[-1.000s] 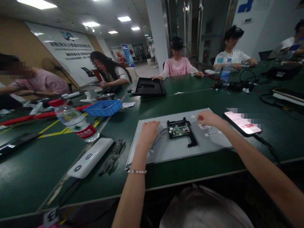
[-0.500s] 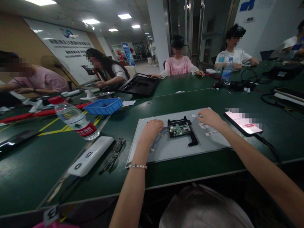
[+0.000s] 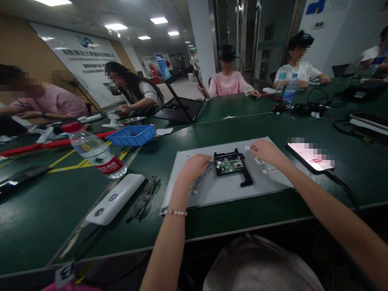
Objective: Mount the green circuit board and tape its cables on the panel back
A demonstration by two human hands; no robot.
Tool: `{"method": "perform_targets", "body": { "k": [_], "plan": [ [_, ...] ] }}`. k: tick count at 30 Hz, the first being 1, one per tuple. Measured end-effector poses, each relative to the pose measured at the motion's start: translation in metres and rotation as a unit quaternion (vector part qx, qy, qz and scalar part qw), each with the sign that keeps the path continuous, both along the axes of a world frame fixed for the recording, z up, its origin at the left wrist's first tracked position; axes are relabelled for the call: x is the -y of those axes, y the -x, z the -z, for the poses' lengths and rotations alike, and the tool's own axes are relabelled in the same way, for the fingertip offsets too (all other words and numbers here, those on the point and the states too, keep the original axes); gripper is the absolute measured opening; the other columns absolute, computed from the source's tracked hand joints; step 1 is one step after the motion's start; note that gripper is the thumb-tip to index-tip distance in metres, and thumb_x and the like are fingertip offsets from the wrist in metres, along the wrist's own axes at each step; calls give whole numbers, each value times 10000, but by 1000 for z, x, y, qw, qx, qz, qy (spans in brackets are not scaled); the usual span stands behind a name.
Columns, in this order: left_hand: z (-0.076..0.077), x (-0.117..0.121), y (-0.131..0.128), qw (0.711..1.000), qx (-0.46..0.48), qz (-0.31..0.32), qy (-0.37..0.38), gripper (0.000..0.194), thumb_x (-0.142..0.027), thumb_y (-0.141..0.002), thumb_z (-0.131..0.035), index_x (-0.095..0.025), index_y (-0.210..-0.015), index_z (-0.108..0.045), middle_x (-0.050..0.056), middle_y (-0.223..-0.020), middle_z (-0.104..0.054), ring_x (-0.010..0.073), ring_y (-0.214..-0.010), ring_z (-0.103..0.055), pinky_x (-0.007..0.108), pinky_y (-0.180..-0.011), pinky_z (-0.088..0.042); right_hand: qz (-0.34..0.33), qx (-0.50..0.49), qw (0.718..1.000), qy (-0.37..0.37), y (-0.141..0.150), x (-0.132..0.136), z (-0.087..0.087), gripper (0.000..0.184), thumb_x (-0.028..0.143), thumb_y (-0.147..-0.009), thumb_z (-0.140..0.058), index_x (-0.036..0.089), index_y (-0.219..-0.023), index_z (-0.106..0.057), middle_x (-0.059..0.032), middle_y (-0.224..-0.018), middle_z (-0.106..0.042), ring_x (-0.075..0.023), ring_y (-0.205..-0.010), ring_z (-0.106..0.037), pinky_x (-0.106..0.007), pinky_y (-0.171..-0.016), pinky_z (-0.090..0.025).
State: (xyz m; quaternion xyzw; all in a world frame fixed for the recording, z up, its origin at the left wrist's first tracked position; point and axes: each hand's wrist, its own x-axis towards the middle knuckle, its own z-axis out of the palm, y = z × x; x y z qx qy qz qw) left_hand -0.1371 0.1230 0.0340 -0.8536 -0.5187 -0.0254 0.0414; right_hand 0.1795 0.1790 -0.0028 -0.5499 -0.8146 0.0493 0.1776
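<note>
A flat grey display panel (image 3: 218, 194) lies on the table in front of me. Near its middle sits a green circuit board (image 3: 227, 165) in a black plastic bracket (image 3: 247, 180). My left hand (image 3: 195, 166) is closed at the board's left side, its fingertips at the end of a bundle of grey cables (image 3: 200, 182). Above the panel's far right part, my right hand (image 3: 266, 151) is pinched around something small and greyish that I cannot make out. A small white sticker (image 3: 247, 148) is just left of those fingertips.
To the left are a water bottle (image 3: 97, 151), a white power bank (image 3: 117, 199), glasses (image 3: 145, 200) and a blue tray (image 3: 133, 136). A lit phone (image 3: 312, 156) lies right. Across the table, a person holds a thin black frame (image 3: 182, 106) above a black housing (image 3: 163, 113).
My left hand has shifted right to the cable end by the board. My right hand has moved slightly left. Across the table, the black housing moved left and a thin frame was raised from it.
</note>
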Motion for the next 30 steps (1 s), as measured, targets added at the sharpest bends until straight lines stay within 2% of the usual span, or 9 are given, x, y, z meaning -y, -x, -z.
{"method": "perform_targets", "body": {
  "k": [3, 6, 10, 12, 16, 20, 24, 30],
  "plan": [
    [2, -1, 2, 1000, -2, 7, 4, 324, -191, -915, -453, -217, -1186, -630, 60, -1159, -683, 194, -1095, -614, 291, -945, -448, -4, -11, 1000, -12, 1, 1, -3, 311, 263, -873, -490, 145, -1059, -709, -154, -1074, -685, -270, -1003, -620, -367, -852, -465],
    [2, -1, -2, 1000, -18, -11, -6, 305, -226, -942, -440, -211, -1180, -629, 82, -1112, -696, 208, -1050, -635, 299, -900, -462, -27, -12, 1000, -7, 4, 3, -6, 324, 265, -891, -479, 137, -1103, -688, -150, -1108, -677, -263, -1022, -615, -359, -875, -460],
    [-1, 1, -13, 997, -65, -32, -25, 244, -194, -929, -456, -182, -1006, -688, 120, -947, -716, 242, -952, -660, 325, -851, -461, -45, -6, 999, 5, 7, 3, -6, 326, 272, -904, -482, 132, -1125, -675, -148, -1130, -668, -255, -1042, -608, -343, -890, -454],
    [-2, 2, -19, 995, -82, -44, -41, 241, -182, -923, -456, -164, -980, -689, 133, -882, -711, 254, -928, -661, 334, -839, -457, -44, -5, 999, 9, 7, 2, -4, 331, 280, -906, -484, 133, -1135, -671, -152, -1134, -664, -256, -1041, -610, -345, -887, -457],
    [-1, 7, -31, 990, -53, -112, -72, 328, -232, -959, -395, -164, -1223, -577, 116, -857, -709, 242, -880, -669, 326, -783, -467, -48, -12, 999, 12, 7, 0, -2, 325, 290, -911, -480, 141, -1123, -676, -145, -1133, -665, -254, -1025, -616, -350, -873, -466],
    [-1, 10, -45, 983, -31, -168, -60, 327, -253, -974, -345, -145, -1133, -610, 127, -863, -707, 242, -864, -677, 319, -754, -474, -47, -16, 999, 20, 8, 3, -5, 320, 291, -918, -479, 139, -1111, -683, -147, -1126, -674, -253, -1003, -625, -350, -861, -472],
    [-5, 12, -56, 984, -41, -164, -50, 343, -240, -967, -343, -143, -1038, -664, 146, -887, -708, 261, -904, -677, 335, -775, -488, -42, -19, 999, 27, 9, 4, -8, 315, 293, -919, -482, 144, -1110, -683, -144, -1117, -683, -252, -990, -632, -352, -856, -475],
    [-4, 12, -61, 983, -72, -159, -58, 311, -109, -905, -391, -112, -971, -695, 176, -870, -706, 284, -902, -684, 358, -771, -510, -39, -22, 999, 13, 9, 2, -5, 292, 275, -912, -491, 151, -1084, -691, -141, -1111, -687, -256, -1031, -621, -357, -897, -465]
  ]
}}
